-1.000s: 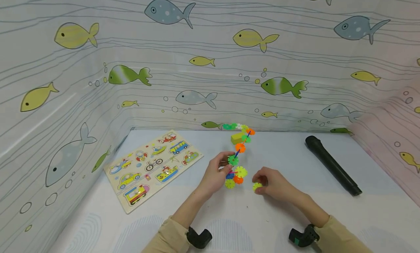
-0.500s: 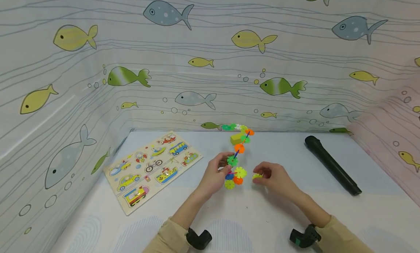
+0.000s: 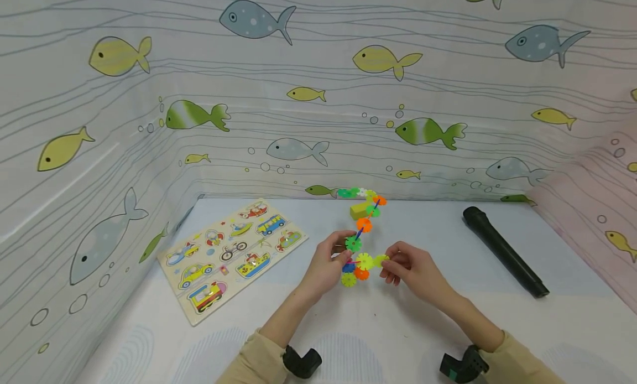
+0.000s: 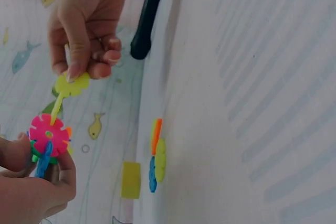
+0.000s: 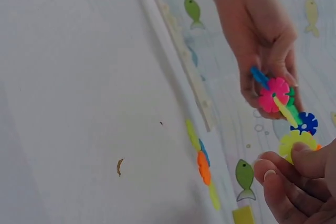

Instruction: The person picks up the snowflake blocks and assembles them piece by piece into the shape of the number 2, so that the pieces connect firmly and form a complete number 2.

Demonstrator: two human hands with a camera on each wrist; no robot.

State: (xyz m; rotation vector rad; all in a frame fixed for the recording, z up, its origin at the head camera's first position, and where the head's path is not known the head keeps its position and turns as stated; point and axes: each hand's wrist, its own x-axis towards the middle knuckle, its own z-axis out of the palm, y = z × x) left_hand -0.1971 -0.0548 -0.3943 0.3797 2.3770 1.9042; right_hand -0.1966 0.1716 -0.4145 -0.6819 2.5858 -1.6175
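Yellow-green disc (image 3: pixel 380 260) pinched: right hand (image 3: pixel 410 272) | snowflake chain (image 3: pixel 359 245) gripped: left hand (image 3: pixel 325 265)

Bright smooth plastic snowflake discs (image 3: pixel 359 260), matt black microphone (image 3: pixel 504 250), printed wooden puzzle board (image 3: pixel 230 254), patterned cloth backdrop (image 3: pixel 318 96)

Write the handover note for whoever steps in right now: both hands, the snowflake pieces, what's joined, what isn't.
Left hand grips the snowflake chain near its lower end, lifted off the table.
Right hand pinches a loose yellow-green disc, its edge at the chain's yellow disc.
Done: a long chain of discs joined, running back to the yellow block.
Left: seat the held disc; whether it has slotted in cannot be told.
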